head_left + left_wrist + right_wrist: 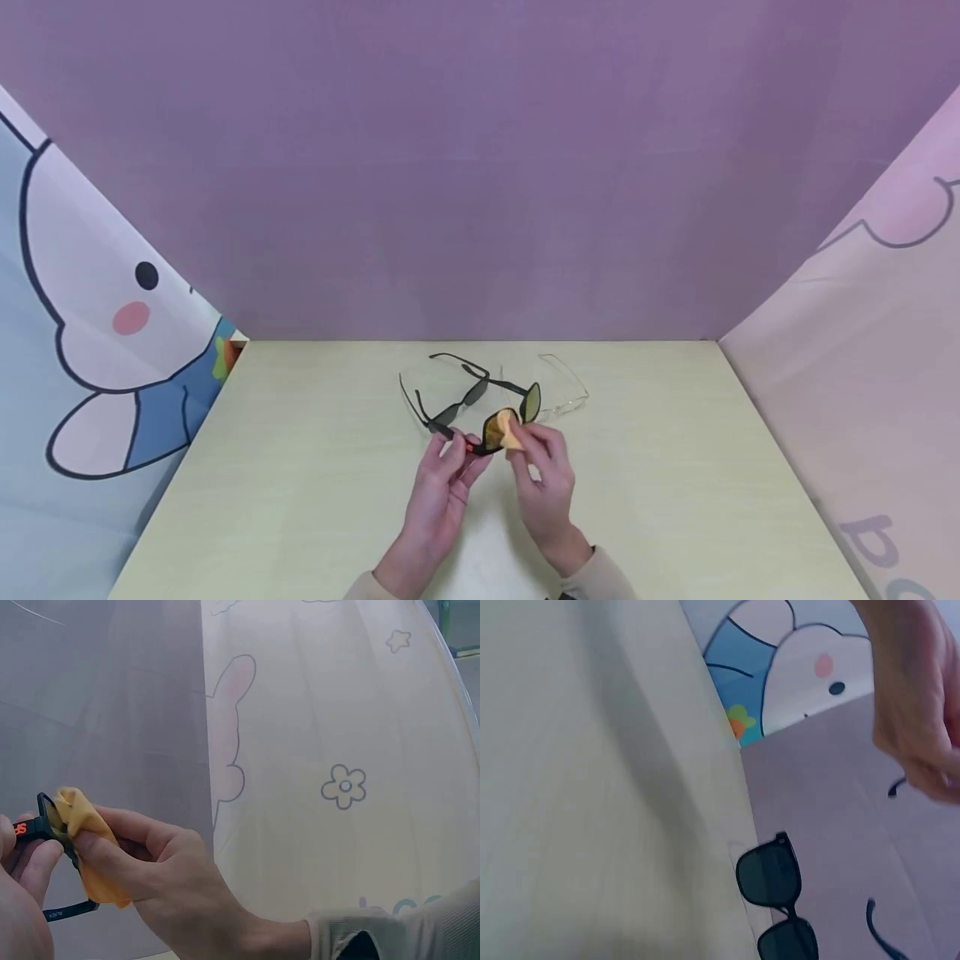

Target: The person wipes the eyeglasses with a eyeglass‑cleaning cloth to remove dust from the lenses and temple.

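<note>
Black-framed sunglasses (pixel 531 403) with yellowish lenses are held up over the table. My left hand (pixel 440 492) grips them by the temple near the hinge, where a red-orange mark shows. My right hand (pixel 546 482) pinches a yellow-orange cloth (pixel 103 881) against the lens nearer the left hand, with the thumb on the near side in the left wrist view. The cloth covers part of that lens. Behind the hands, a pair of dark sunglasses (pixel 769 877) lies on the table with its temples unfolded.
Thin gold-framed glasses (pixel 573 404) lie behind the right hand, temples spread. The pale table (pixel 300 500) meets a purple backdrop (pixel 480 208) at its far edge. Printed cloth panels with cartoon figures (pixel 97 275) flank both sides.
</note>
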Demonstrator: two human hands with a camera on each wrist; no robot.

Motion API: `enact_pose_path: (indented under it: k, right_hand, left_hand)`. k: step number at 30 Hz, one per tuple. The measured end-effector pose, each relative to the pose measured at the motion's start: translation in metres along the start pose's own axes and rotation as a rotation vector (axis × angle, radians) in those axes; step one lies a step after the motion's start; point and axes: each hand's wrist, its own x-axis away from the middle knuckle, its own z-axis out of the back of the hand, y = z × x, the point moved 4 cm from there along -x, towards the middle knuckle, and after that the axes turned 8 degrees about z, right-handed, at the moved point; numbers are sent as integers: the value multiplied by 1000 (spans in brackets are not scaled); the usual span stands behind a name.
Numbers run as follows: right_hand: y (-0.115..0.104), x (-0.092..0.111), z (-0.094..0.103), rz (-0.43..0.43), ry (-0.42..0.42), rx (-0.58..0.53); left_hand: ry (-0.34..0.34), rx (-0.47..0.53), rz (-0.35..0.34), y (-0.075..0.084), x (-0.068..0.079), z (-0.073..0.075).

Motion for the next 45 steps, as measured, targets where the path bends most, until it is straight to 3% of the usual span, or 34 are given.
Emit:
enact_pose_path:
  k: [3, 5, 11, 13, 15, 22, 24, 31, 40, 45]
  right_hand:
    - [-9, 0, -4, 114, -4, 4]
    - [-9, 0, -3, 141, -7, 10]
    - [11, -2, 7, -36, 11, -6]
    - [12, -2, 8, -55, 14, -9]
    - [8, -1, 7, -26, 7, -11]
    - [-9, -5, 0, 193, -44, 12]
    - [-6, -7, 2, 187, -36, 25]
    - [8, -6, 9, 36, -9, 22]
    - [-12, -4, -1, 227, -64, 13]
    - [2, -6, 4, 117, -32, 38]
  left_hand:
    - [-14, -11, -12, 1, 0, 0]
    - [-20, -14, -12, 1, 1, 0]
    - [-25, 0, -1, 1, 1, -1]
    - [-23, 0, 3, 0, 1, -2]
    - [-20, 1, 5, 0, 1, -2]
    - [-7, -20, 5, 2, 0, -1]
    - [-6, -12, 11, 1, 0, 0]
    - [4, 0, 32, -1, 1, 2]
    - [11, 7, 36, 1, 1, 4]
    - [11, -6, 39, 1, 2, 5]
